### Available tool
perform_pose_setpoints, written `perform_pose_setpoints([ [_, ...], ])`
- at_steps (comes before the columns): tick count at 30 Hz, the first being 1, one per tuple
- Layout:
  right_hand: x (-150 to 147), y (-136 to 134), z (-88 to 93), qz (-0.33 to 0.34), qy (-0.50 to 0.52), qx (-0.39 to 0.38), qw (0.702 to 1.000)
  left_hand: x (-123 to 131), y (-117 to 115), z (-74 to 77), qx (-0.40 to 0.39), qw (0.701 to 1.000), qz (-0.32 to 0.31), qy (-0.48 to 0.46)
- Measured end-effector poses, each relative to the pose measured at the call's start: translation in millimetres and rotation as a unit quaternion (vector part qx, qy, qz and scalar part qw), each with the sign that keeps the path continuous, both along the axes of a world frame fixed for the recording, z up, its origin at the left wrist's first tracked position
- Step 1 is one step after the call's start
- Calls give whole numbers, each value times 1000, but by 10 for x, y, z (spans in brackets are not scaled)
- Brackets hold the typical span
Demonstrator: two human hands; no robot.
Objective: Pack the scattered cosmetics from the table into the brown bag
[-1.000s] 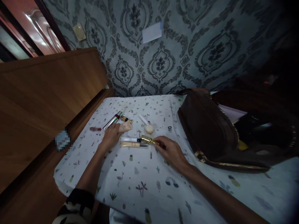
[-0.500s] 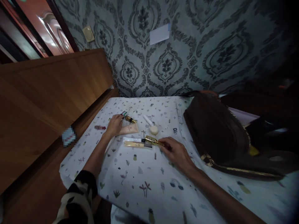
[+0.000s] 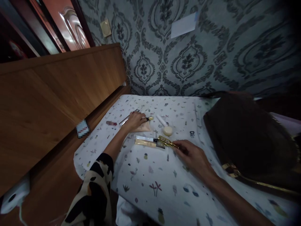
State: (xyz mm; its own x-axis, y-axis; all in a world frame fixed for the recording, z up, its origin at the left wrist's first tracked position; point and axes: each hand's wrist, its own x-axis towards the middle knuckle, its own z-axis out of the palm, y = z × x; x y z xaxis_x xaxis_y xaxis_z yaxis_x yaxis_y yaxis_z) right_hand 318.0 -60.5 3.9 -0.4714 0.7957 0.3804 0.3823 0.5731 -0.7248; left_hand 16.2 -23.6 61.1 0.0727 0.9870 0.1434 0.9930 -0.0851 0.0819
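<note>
My left hand (image 3: pixel 134 121) is curled over a black-and-gold tube (image 3: pixel 150 119), whose gold end sticks out past the fingers. Under and beside that hand lies a beige flat tube (image 3: pixel 144 126), partly covered. A silver stick (image 3: pixel 125 120) lies just left of the hand, with a pinkish-red tube (image 3: pixel 111 123) farther left. My right hand (image 3: pixel 191 154) pinches one end of a gold bottle-like item (image 3: pixel 165 140). Its other end is at the dark ends of a white tube (image 3: pixel 144 138) and a yellowish tube (image 3: pixel 149 143).
A round cream-coloured jar (image 3: pixel 167 130) and a white stick (image 3: pixel 161 120) lie behind the gold item. A large dark brown bag (image 3: pixel 244 138) stands at the right. A wooden panel (image 3: pixel 70 91) borders the left side of the patterned tablecloth (image 3: pixel 145 175).
My left hand has moved right, off the silver stick and onto the black-and-gold tube. My right hand still holds the gold item. The view has shifted, so things appear farther right or left-side objects show more.
</note>
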Motion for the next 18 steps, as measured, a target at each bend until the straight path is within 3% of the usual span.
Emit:
perform_pose_setpoints([
  [3, 3, -11, 21, -4, -5, -6, 1000, -181, -144, 43, 27, 999, 46, -13],
  [9, 5, -13, 16, -6, -10, -10, 1000, -945, -704, 0, 42, 974, 223, -8],
  [13, 0, -12, 11, 0, 7, -5, 1000, -1243, -1066, -102, 17, 973, 228, -18],
  [18, 2, -30, 34, 20, 31, -17, 999, -1267, -1210, -166, 30, 969, 242, -45],
])
